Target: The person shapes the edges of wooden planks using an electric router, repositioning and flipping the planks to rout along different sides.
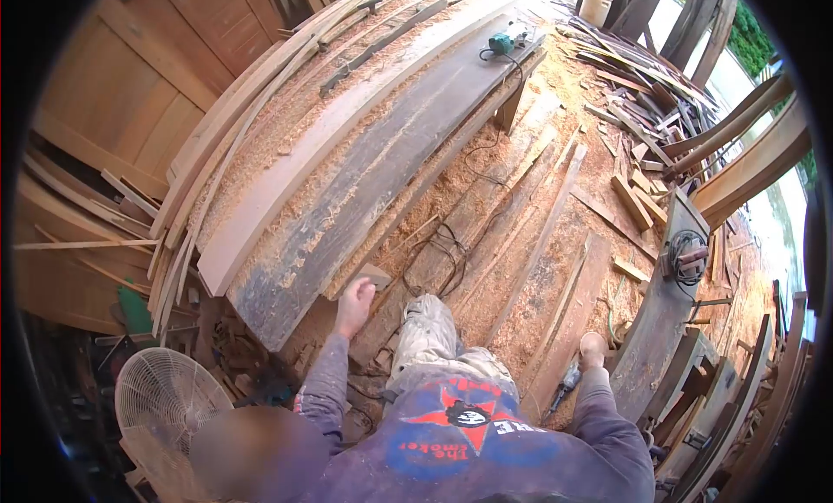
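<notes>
My left hand (354,307) is closed on a small pale wooden block (375,276), beside the near end of the long boards. To the right, my right hand (593,352) hangs low by a weathered plank. Its fingers are too small and unclear to read; a rounded tan shape shows at its end. Close to that hand lies a grey power tool (568,380). A long dark board (373,169) stretches away in front of me, dusted with shavings. Alongside it runs a lighter thick board (286,178).
A teal power tool (501,44) rests on the dark board's far end, its cable (447,251) looped on the shavings-covered floor. A wire fan (165,399) stands at left. Scrap wood (642,113) is piled at right, near a plank bearing a coiled cord (687,256).
</notes>
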The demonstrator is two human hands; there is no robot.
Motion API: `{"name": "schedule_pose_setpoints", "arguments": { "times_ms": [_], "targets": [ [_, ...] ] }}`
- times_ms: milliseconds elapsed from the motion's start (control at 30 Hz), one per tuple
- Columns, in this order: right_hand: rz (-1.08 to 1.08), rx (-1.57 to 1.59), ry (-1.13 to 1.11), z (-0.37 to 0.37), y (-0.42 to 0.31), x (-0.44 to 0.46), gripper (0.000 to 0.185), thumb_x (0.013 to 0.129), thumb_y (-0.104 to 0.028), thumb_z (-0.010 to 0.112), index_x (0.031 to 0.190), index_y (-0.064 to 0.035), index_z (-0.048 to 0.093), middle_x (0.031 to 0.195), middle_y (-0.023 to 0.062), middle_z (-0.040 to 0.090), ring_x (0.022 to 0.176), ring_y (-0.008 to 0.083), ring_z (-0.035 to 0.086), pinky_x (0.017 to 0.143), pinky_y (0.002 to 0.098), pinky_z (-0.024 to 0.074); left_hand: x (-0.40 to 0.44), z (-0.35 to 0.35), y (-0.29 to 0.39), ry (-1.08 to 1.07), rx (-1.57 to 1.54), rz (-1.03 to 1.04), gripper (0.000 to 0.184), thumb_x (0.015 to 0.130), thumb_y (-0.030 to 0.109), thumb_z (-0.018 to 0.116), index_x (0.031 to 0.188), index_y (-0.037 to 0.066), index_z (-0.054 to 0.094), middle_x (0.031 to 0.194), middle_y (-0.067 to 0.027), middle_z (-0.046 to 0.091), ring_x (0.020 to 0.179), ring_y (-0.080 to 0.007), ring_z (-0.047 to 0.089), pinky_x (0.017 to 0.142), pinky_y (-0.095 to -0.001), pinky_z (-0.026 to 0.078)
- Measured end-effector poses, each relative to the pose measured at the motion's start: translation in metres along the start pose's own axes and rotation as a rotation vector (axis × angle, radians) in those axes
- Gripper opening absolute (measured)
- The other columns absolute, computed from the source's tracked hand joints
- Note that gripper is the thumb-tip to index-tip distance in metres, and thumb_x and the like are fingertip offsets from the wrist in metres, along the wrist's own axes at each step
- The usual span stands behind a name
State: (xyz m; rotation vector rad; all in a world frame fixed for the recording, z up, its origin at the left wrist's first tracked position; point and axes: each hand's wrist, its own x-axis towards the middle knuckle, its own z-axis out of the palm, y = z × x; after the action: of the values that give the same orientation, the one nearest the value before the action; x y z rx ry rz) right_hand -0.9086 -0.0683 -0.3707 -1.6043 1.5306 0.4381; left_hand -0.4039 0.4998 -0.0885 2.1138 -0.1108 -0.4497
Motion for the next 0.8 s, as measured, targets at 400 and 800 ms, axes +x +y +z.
{"name": "schedule_pose_setpoints", "arguments": {
  "times_ms": [400,800],
  "targets": [
    [0.099,0.466,-0.474,0.038,-0.264,-0.018,0.028,0.097,-0.043,0.046,0.091,-0.0167,0.055,0.072,-0.0023,0.05,0.063,0.0167,0.051,0.051,0.0333,0.0388,0.503,-0.144,0.156,0.165,0.733,-0.087,0.129,0.061,0.042,0.097,0.161,0.001,0.027,0.166,-0.0264,0.027,0.154,-0.0377,0.028,0.127,-0.0433,0.025],
    [-0.379,-0.288,0.136,-0.112,-0.645,0.05,0.045,0.088,-0.038,0.077,0.108,0.0007,0.069,0.097,0.0178,0.074,0.09,0.0304,0.071,0.083,0.0425,0.0561,0.526,-0.143,0.171,0.104,0.668,-0.371,0.137,0.049,0.037,0.101,0.158,-0.003,0.029,0.163,-0.0308,0.032,0.153,-0.0404,0.032,0.125,-0.0454,0.029]
  ]
}}
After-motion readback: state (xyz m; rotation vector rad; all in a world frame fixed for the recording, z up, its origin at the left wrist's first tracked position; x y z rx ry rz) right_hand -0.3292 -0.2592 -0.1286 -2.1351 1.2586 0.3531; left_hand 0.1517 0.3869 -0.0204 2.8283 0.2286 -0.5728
